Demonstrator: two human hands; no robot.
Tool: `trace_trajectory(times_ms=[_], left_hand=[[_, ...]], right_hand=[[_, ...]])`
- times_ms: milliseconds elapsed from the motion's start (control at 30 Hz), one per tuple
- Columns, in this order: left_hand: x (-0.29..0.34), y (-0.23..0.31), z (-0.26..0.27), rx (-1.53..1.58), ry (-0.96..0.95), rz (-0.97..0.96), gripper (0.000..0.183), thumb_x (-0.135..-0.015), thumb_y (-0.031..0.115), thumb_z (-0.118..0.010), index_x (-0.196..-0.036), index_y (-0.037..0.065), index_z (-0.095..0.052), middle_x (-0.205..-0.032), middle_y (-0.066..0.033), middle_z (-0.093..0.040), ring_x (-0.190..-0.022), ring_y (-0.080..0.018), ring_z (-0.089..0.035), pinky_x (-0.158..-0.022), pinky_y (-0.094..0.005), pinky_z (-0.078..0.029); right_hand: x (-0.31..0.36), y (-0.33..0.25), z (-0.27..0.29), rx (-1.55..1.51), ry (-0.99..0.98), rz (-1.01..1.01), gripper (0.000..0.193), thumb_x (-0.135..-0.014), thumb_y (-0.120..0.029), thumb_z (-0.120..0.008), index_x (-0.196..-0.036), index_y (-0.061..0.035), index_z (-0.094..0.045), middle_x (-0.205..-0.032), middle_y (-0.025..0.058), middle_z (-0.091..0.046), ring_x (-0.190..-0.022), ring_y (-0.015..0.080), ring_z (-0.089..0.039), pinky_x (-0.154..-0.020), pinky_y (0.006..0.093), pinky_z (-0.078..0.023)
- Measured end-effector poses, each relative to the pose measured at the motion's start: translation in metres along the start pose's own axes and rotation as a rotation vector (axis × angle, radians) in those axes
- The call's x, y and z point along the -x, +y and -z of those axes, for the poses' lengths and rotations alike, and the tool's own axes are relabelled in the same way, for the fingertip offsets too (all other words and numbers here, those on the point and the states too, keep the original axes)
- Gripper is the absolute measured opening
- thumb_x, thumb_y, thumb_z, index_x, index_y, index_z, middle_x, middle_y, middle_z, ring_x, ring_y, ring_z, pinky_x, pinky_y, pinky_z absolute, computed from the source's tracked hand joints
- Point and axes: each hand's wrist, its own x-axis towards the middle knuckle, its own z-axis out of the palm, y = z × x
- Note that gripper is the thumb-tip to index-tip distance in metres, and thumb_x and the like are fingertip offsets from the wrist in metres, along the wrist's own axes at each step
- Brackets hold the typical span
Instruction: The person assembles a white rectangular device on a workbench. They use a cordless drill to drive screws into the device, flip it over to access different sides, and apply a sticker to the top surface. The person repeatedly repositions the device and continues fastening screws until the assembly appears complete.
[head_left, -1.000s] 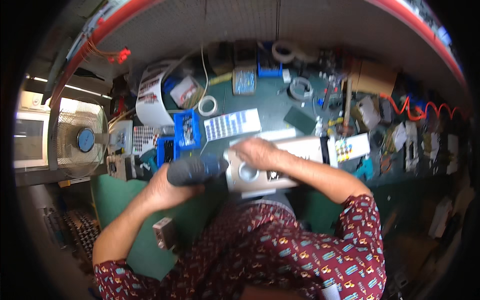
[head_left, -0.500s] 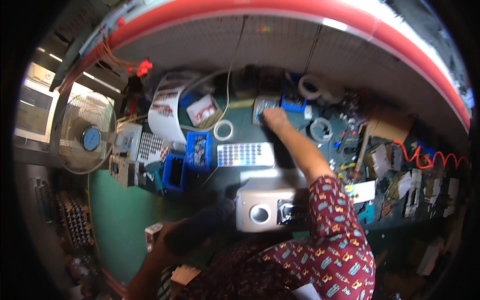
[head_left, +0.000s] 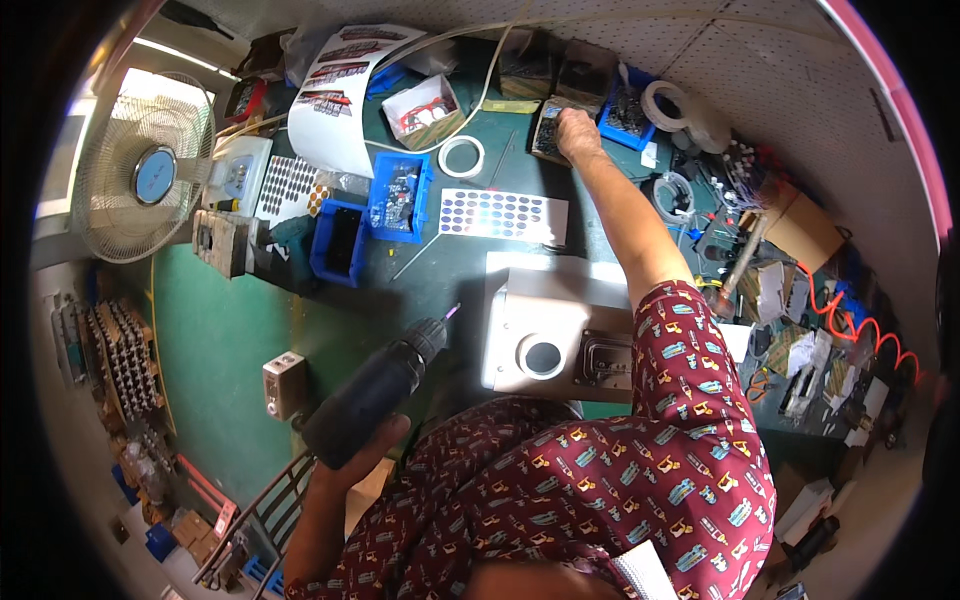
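Drill (head_left: 370, 392): dark, matte, cylindrical body, slim bit; half past seven in my view. Housing (head_left: 510, 330): smooth, pale, boxy, round opening; four o'clock. Shallow box (head_left: 548, 157): one o'clock. My left hand (head_left: 372, 448): wrapped around the drill. My right hand (head_left: 577, 132): over the box, fingertips hidden; I cannot tell whether it grasps anything.

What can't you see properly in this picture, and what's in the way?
In the head view:
The right hand: its back hides its fingertips at the shallow brown rectangular box.
The left hand: most fingers behind the black power drill.
The beige metal case: right end covered by the maroon patterned sleeve.
Shiny bits in the blue rectangular bin: too small.
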Motion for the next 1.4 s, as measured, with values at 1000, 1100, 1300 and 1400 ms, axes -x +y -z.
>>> trace_trajectory(times_ms=[1000, 1100, 1300, 1400], left_hand=[[-0.066, 0.063, -0.026, 0.018, -0.665, -0.485, 0.044, -0.084, 0.023, -0.085, -0.12, 0.005, -0.066, -0.106, -0.0031, -0.068, -0.097, -0.0177, -0.062, -0.088, -0.0348, -0.052], [-0.063, 0.076, -0.058, -0.088, -0.723, -0.499, 0.046, -0.082, 0.019, -0.086, -0.121, 0.005, -0.065, -0.109, -0.0034, -0.067, -0.099, -0.019, -0.062, -0.09, -0.0348, -0.051], [-0.035, 0.104, -0.129, -0.171, -0.622, -0.614, 0.038, -0.084, 0.02, -0.086, -0.115, 0.005, -0.07, -0.102, -0.006, -0.072, -0.092, -0.0189, -0.067, -0.084, -0.0346, -0.054], [-0.022, 0.108, -0.154, -0.192, -0.53, -0.657, 0.036, -0.082, 0.021, -0.088, -0.109, 0.004, -0.072, -0.096, -0.0073, -0.074, -0.086, -0.021, -0.071, -0.081, -0.0339, -0.056]], right_hand=[[0.501, -0.047, 0.11, -2.153, 0.528, -0.339, 0.026, -0.098, -0.011, -0.07, -0.114, 0.008, -0.064, -0.094, 0.012, -0.07, -0.08, 0.0188, -0.073, -0.072, 0.0279, -0.064], [0.505, -0.019, 0.111, -2.189, 0.508, -0.243, 0.024, -0.099, -0.014, -0.07, -0.111, 0.0067, -0.065, -0.089, 0.0108, -0.07, -0.076, 0.0174, -0.072, -0.069, 0.0278, -0.064], [0.517, 0.058, 0.132, -2.253, 0.315, -0.14, 0.019, -0.102, -0.012, -0.064, -0.108, 0.006, -0.063, -0.095, 0.0149, -0.071, -0.081, 0.0237, -0.075, -0.071, 0.0318, -0.066], [0.517, 0.091, 0.135, -2.259, 0.21, -0.124, 0.019, -0.102, -0.013, -0.065, -0.106, 0.0053, -0.064, -0.096, 0.0151, -0.072, -0.08, 0.0228, -0.075, -0.071, 0.0322, -0.066]])
